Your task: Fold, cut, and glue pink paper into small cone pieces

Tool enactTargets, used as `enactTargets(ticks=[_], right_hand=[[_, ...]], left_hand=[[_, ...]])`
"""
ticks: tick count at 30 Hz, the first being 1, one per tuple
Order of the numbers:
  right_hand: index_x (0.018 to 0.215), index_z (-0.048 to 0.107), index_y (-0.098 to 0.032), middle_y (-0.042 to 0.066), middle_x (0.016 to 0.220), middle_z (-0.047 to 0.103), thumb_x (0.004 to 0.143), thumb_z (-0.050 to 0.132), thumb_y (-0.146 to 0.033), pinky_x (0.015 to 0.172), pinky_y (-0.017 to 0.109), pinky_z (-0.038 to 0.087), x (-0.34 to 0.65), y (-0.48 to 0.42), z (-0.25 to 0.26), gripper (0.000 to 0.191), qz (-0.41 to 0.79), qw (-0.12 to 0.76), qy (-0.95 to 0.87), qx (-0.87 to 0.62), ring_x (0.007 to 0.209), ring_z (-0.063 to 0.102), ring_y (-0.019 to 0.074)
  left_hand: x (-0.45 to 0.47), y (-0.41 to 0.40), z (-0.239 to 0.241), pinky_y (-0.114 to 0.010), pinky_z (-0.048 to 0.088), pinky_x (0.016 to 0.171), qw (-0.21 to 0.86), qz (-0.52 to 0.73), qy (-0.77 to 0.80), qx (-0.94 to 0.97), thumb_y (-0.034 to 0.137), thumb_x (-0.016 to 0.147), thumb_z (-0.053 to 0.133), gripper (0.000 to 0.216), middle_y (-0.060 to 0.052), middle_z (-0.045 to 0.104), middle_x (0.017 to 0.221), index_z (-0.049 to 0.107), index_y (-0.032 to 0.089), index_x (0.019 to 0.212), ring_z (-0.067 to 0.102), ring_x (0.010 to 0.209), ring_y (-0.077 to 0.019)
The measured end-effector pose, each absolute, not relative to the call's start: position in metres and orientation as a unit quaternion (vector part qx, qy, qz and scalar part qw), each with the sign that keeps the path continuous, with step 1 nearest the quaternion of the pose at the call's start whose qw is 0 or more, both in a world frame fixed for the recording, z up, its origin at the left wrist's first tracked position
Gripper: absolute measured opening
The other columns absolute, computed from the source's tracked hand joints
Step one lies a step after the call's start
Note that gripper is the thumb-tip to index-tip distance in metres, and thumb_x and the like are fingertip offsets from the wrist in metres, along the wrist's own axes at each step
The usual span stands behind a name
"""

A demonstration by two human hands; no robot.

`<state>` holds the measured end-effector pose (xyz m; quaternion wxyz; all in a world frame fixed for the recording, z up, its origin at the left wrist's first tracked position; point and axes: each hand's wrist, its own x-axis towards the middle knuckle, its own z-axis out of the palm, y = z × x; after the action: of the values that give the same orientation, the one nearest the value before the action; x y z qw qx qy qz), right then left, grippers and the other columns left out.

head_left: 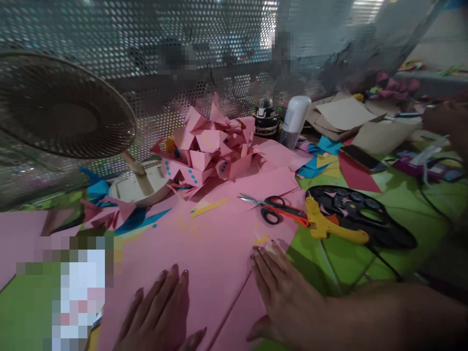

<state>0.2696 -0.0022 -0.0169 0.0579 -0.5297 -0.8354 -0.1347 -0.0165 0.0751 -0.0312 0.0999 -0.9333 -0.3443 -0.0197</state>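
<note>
Pink paper sheets (204, 258) cover the middle of the table, with a straight sheet edge running between my hands. My left hand (157, 312) lies flat on the pink paper, fingers stretched forward and thumb out to the side. Farther right, my right hand (280, 278) also rests flat on the paper, near its edge over the green surface, holding nothing. A thin yellow paper strip (262, 240) lies just beyond its fingertips. Past that are black-handled scissors (268, 207), partly spread, and a yellow glue gun (329, 226) on a black paint palette (395, 229).
Folded pink paper pieces (208, 146) are heaped at the back centre. A fan (69, 109) stands at the left. A dark bottle (266, 122) and a white-capped bottle (295, 119) stand behind. Cardboard pieces (343, 114) and a phone (363, 157) lie right. Another person's hand (446, 122) shows there.
</note>
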Motion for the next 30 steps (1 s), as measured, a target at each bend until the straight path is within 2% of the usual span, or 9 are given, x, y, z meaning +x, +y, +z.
enactTargets(ticks=[7,16,19,22,25,27,30], right_hand=[[0.105,0.063,0.002,0.025,0.114,0.060,0.073,0.032,-0.077,0.092,0.050,0.034,0.267,-0.008,-0.033,0.091,-0.189,0.148,-0.805,-0.542,0.108,0.052,0.0367],[0.102,0.064,0.000,0.027,0.108,0.062,0.075,0.040,-0.070,0.077,0.045,0.045,0.278,-0.004,-0.025,0.079,-0.268,0.123,-0.845,-0.445,0.096,0.060,0.0352],[0.114,0.058,0.003,0.027,0.109,0.062,0.074,0.042,-0.070,0.077,0.044,0.045,0.279,-0.004,-0.027,0.084,-0.267,0.120,-0.847,-0.443,0.096,0.060,0.0360],[0.131,0.040,0.005,0.026,0.108,0.063,0.075,0.039,-0.071,0.076,0.044,0.045,0.279,-0.005,-0.031,0.095,-0.264,0.129,-0.844,-0.448,0.095,0.060,0.0362],[0.136,0.031,0.006,0.026,0.107,0.063,0.075,0.038,-0.071,0.076,0.044,0.045,0.280,-0.005,-0.032,0.099,-0.267,0.133,-0.844,-0.446,0.093,0.061,0.0358],[0.131,0.038,0.008,0.028,0.106,0.063,0.074,0.039,-0.071,0.077,0.044,0.044,0.281,-0.005,-0.033,0.098,-0.272,0.134,-0.844,-0.442,0.093,0.061,0.0366],[0.114,0.058,0.004,0.029,0.106,0.063,0.072,0.042,-0.073,0.077,0.045,0.043,0.281,-0.004,-0.033,0.089,-0.276,0.129,-0.846,-0.437,0.093,0.060,0.0375]], left_hand=[[-0.005,0.059,-0.009,-0.047,0.018,0.110,0.037,0.027,-0.393,-0.918,0.060,0.082,0.041,0.079,-0.004,0.019,0.150,0.011,0.024,0.145,0.020,0.136,-0.0286],[-0.002,0.054,0.005,-0.054,0.016,0.110,-0.072,0.030,-0.419,-0.904,0.063,0.082,0.039,0.078,-0.003,0.010,0.152,0.008,0.027,0.145,0.014,0.137,-0.0307],[-0.002,0.054,0.006,-0.055,0.014,0.110,-0.091,0.039,-0.422,-0.901,0.064,0.082,0.037,0.078,-0.002,0.011,0.152,0.007,0.027,0.145,0.012,0.137,-0.0308],[-0.002,0.053,0.007,-0.055,0.014,0.110,-0.102,0.047,-0.423,-0.899,0.065,0.082,0.036,0.080,-0.002,0.012,0.151,0.004,0.026,0.145,0.012,0.137,-0.0309],[-0.001,0.053,0.009,-0.055,0.014,0.110,-0.104,0.042,-0.421,-0.900,0.064,0.083,0.036,0.080,-0.002,0.014,0.151,0.004,0.026,0.145,0.013,0.137,-0.0310],[-0.001,0.053,0.009,-0.054,0.014,0.110,-0.102,0.036,-0.422,-0.900,0.064,0.083,0.036,0.079,-0.002,0.015,0.151,0.004,0.026,0.145,0.014,0.137,-0.0304],[-0.002,0.054,0.007,-0.053,0.014,0.110,-0.099,0.028,-0.423,-0.901,0.064,0.083,0.037,0.079,-0.001,0.015,0.151,0.005,0.027,0.145,0.014,0.137,-0.0296]])
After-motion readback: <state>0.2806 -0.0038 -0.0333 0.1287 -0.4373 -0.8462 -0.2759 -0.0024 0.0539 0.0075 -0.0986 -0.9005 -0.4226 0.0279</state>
